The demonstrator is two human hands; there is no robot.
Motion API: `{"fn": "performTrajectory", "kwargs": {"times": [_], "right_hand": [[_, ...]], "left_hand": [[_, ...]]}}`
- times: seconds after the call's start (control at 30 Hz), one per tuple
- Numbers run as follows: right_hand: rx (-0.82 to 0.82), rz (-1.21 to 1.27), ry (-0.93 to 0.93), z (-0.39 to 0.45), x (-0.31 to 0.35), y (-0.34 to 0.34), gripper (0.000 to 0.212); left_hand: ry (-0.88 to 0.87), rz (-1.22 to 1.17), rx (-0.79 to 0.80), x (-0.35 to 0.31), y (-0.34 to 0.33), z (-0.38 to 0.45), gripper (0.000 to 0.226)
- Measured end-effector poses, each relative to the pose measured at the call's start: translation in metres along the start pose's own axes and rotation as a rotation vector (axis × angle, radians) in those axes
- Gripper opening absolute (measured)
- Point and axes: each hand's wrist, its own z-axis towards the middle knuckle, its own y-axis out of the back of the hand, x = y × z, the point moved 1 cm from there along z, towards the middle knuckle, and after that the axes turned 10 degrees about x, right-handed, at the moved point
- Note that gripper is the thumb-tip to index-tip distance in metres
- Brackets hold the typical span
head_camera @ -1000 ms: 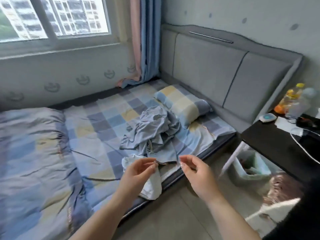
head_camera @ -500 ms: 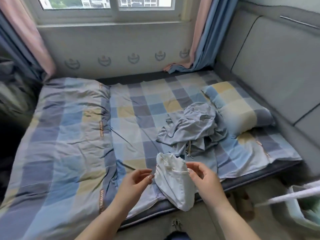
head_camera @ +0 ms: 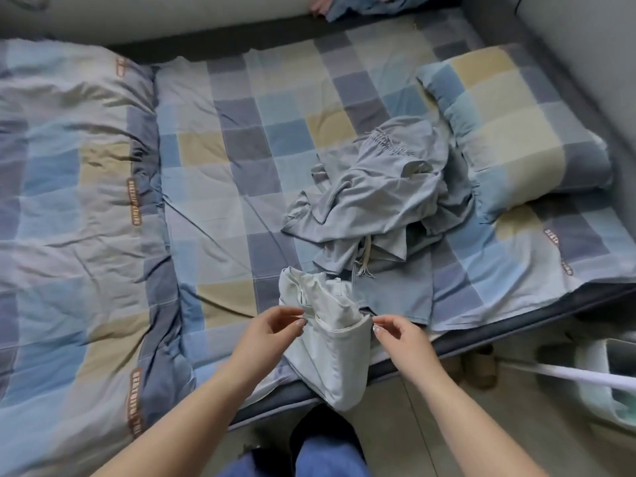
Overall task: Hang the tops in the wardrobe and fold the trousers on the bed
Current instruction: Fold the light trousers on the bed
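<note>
A pale whitish garment (head_camera: 330, 349) hangs over the bed's front edge, its waistband held up between my hands. My left hand (head_camera: 272, 330) pinches the waistband's left corner. On the right corner, my right hand (head_camera: 399, 333) pinches with fingertips. Behind it a crumpled grey-blue garment (head_camera: 382, 191) with drawstrings lies in a heap on the checked sheet (head_camera: 247, 125), beside the pillow (head_camera: 509, 122).
A folded checked duvet (head_camera: 75, 201) covers the bed's left half. The grey padded headboard (head_camera: 585, 46) runs along the right. A bin with a white bag (head_camera: 602, 380) and slippers (head_camera: 481, 366) stand on the floor at right. My knees (head_camera: 309, 456) are below.
The view has swung left and down onto the bed. My hands now pinch both corners of the pale garment's waistband, spread wider apart, where a second ago they were close together.
</note>
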Motion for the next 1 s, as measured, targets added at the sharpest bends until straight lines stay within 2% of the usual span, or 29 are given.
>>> {"fn": "performTrajectory", "kwargs": {"times": [0.03, 0.2, 0.37, 0.47, 0.53, 0.6, 0.67, 0.73, 0.77, 0.83, 0.9, 1.0], "right_hand": [[0.019, -0.020, -0.037, 0.018, -0.008, 0.001, 0.010], [0.131, -0.116, -0.225, 0.109, -0.063, -0.009, 0.031], [0.166, -0.043, -0.373, 0.174, -0.111, -0.031, 0.040], [0.155, 0.250, -0.428, 0.196, -0.130, -0.045, 0.051], [0.089, 0.322, -0.403, 0.201, -0.136, -0.051, 0.040], [0.037, 0.383, -0.375, 0.201, -0.138, -0.059, 0.035], [0.048, 0.421, -0.299, 0.191, -0.131, -0.068, 0.049], [0.087, 0.428, -0.231, 0.175, -0.117, -0.076, 0.069], [0.112, 0.442, -0.216, 0.167, -0.111, -0.080, 0.071], [0.161, 0.456, -0.174, 0.151, -0.094, -0.087, 0.066], [0.191, 0.413, -0.088, 0.135, -0.073, -0.090, 0.063], [0.254, 0.334, 0.060, 0.117, -0.041, -0.086, 0.060]], "left_hand": [[0.011, 0.020, 0.007, 0.002, -0.004, 0.020, 0.013], [0.048, 0.184, 0.067, 0.028, -0.023, 0.123, 0.012], [-0.036, 0.454, 0.101, 0.051, -0.047, 0.227, 0.019], [0.117, 0.750, 0.213, 0.073, -0.062, 0.266, 0.029], [0.291, 0.902, 0.309, 0.090, -0.067, 0.272, 0.037], [0.412, 0.841, 0.315, 0.101, -0.064, 0.271, 0.053], [0.472, 0.570, 0.262, 0.105, -0.059, 0.266, 0.067], [0.511, 0.273, 0.235, 0.094, -0.054, 0.255, 0.061], [0.522, 0.192, 0.233, 0.087, -0.051, 0.249, 0.056], [0.485, 0.135, 0.229, 0.077, -0.043, 0.237, 0.054], [0.374, 0.102, 0.178, 0.065, -0.037, 0.221, 0.045], [0.225, 0.084, -0.013, 0.049, -0.024, 0.191, 0.029]]}}
